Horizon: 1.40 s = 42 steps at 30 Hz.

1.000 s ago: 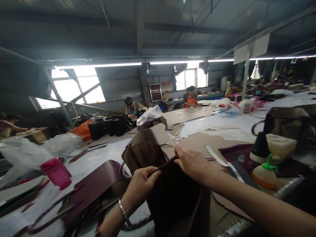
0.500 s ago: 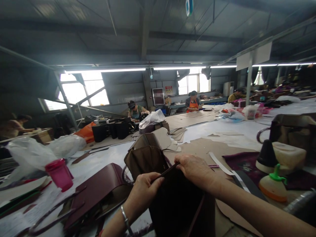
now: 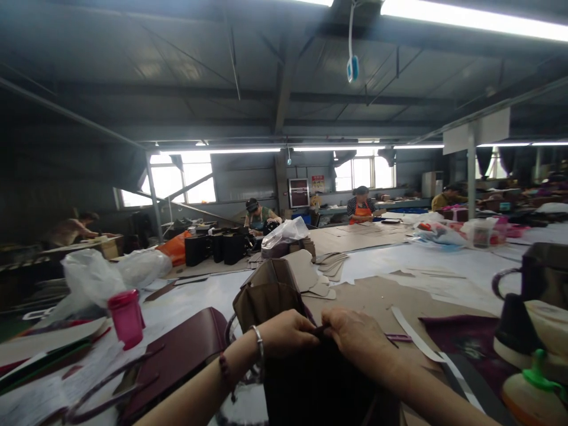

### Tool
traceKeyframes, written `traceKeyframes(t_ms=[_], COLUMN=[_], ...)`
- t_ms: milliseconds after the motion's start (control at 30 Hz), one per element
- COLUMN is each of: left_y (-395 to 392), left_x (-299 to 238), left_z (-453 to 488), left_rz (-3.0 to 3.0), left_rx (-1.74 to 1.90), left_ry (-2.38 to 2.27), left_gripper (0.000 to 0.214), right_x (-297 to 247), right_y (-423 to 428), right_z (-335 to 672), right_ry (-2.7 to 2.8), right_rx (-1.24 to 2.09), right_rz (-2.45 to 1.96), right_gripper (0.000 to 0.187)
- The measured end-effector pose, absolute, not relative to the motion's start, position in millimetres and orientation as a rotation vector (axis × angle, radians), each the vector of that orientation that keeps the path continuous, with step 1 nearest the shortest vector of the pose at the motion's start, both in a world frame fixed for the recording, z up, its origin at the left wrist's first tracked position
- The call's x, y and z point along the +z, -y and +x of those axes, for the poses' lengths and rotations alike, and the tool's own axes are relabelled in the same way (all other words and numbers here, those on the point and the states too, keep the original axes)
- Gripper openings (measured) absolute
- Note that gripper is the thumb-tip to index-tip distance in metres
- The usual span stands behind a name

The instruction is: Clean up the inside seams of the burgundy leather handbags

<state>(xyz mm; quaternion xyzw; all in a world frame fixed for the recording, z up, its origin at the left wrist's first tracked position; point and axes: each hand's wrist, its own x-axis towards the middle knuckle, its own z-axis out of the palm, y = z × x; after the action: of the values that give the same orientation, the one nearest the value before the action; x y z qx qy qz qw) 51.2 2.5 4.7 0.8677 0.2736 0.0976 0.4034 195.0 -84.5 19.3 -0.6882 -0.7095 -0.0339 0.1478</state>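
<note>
A dark handbag stands upright in front of me, its near side almost black in shadow. My left hand, with a bangle and a beaded bracelet at the wrist, pinches the bag's top edge. Close to its right, my right hand grips the same edge between thumb and fingers. Just behind the hands is another bag with a brown lining. To the left, a maroon handbag with long handles lies on the table.
A pink cup and plastic bags are at the left. On the right are a glue bottle with a green cap, a black cone and purple cloth. Cut pieces lie behind. Several people work farther back.
My left hand has slid right along the bag's edge, closer to my right hand. The view has tipped upward and swung left, so things sit lower and farther right.
</note>
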Motion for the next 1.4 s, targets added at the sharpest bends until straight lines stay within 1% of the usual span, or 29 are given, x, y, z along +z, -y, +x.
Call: traceKeyframes(t_ms=[100, 267, 467, 600, 667, 833, 967, 1233, 1400], left_y=[-9, 1, 17, 23, 24, 22, 20, 20, 21], left_x=[2, -1, 1, 3, 4, 5, 4, 4, 6], left_z=[64, 64, 51, 43, 41, 41, 43, 43, 44], left_rz=[2.203, 2.241, 2.234, 2.192, 2.179, 2.183, 2.197, 2.206, 2.220], left_rx=[0.227, 0.346, 0.372, 0.306, 0.269, 0.223, 0.207, 0.213, 0.221], left_ry=[-0.684, -0.779, -0.886, -0.886, -0.881, -0.897, -0.902, -0.914, -0.916], left_gripper=[0.017, 0.020, 0.019, 0.022, 0.023, 0.024, 0.024, 0.026, 0.023], right_x=[18, 18, 18, 16, 14, 9, 11, 17, 17], right_y=[84, 88, 110, 120, 118, 109, 104, 98, 93], right_z=[197, 197, 196, 201, 204, 206, 206, 204, 206], right_ry=[2.051, 2.036, 2.097, 2.131, 2.128, 2.069, 2.090, 2.086, 2.093], right_rx=[-0.097, -0.120, -0.306, -0.413, -0.411, -0.369, -0.321, -0.252, -0.227], right_rz=[-1.982, -1.965, -1.920, -1.902, -1.885, -1.869, -1.863, -1.945, -1.954], right_gripper=[0.019, 0.016, 0.016, 0.009, 0.008, 0.017, 0.022, 0.023, 0.018])
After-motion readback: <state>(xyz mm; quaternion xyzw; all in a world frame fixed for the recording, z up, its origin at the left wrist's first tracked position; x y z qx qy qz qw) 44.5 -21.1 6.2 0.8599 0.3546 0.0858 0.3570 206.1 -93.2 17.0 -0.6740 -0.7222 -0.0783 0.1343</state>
